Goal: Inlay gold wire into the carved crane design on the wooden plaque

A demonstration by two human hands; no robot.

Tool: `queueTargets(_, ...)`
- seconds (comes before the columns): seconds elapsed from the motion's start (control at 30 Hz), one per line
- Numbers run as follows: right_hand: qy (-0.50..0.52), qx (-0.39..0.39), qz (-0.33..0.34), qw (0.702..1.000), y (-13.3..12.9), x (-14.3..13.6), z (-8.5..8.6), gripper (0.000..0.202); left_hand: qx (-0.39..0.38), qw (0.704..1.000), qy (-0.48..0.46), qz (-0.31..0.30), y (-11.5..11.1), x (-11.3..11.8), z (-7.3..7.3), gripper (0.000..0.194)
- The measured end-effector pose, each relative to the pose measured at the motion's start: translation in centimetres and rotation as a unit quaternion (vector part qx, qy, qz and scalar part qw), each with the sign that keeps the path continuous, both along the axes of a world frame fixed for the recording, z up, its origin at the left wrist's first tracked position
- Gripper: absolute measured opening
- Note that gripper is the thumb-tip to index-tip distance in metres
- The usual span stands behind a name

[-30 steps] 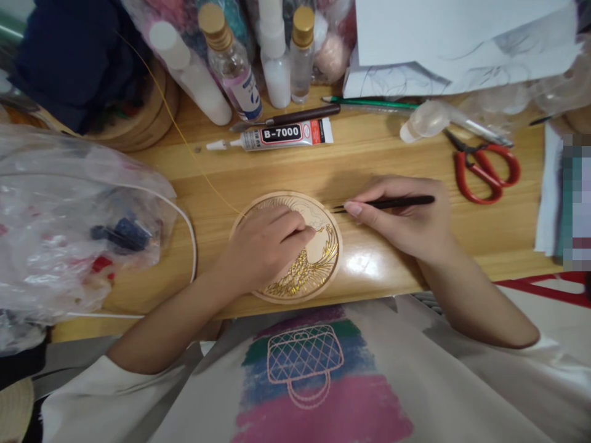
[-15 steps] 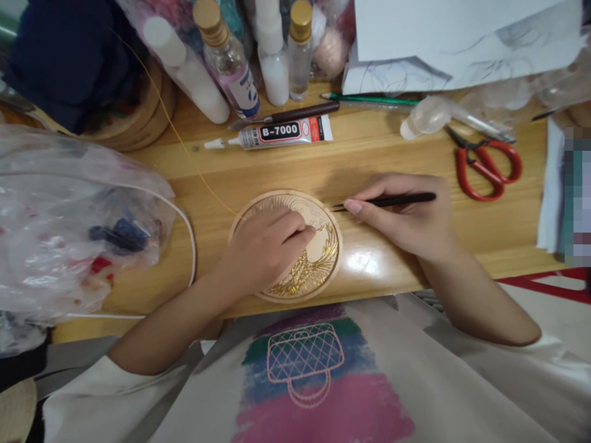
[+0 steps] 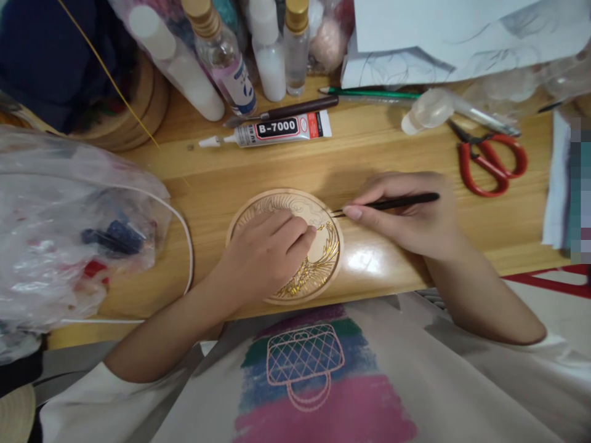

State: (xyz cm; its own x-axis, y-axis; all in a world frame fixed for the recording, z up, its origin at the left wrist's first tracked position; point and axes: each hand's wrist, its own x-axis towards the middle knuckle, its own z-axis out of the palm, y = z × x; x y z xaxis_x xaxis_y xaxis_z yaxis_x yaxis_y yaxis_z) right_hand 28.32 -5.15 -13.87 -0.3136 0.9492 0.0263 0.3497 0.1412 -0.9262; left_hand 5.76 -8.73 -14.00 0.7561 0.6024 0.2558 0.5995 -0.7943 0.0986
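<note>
A round wooden disc point(image 3: 323, 284) lies near the table's front edge, with drawn lines on its upper part and gold wire-like lines on its lower right. My left hand point(image 3: 272, 249) rests on the disc, its fingers bent and pressed together at the thumb; what they pinch, if anything, is too small to make out. My right hand point(image 3: 401, 212) is closed on a thin dark tool point(image 3: 401, 201), whose fine tip is at the disc's right edge. A golden thread point(image 3: 108, 74) runs over the dark cloth at the upper left.
A B-7000 glue tube point(image 3: 281, 130) and a brown-handled tool point(image 3: 300, 109) lie beyond the disc, with bottles point(image 3: 233, 77) behind. Red-handled scissors point(image 3: 489, 163) are at the right. A plastic bag point(image 3: 55, 234) and white cable point(image 3: 190, 246) are at the left.
The golden thread has shifted up and left, and its stretch near the disc no longer shows clearly. My left hand's fingers have shifted slightly. The right hand's tool tip sits slightly lower.
</note>
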Motion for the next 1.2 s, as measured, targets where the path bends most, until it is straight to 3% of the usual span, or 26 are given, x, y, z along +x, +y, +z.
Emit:
queueTargets(0.17,-0.003,-0.011,0.086,0.996,0.13,0.25,0.04,0.022,-0.011,1.0,0.01,0.001,-0.13,-0.06,0.05,0.018)
queueTargets(0.4,-0.01,-0.012,0.117,0.993,0.17,0.27,-0.3,0.023,-0.021,1.0,0.009,0.003,0.03,-0.02,-0.02,0.022)
queueTargets(1.2,-0.025,-0.015,0.105,0.994,0.1,-0.11,-0.29,0.025,-0.015,1.0,0.017,0.007,-0.09,0.17,0.06,0.021)
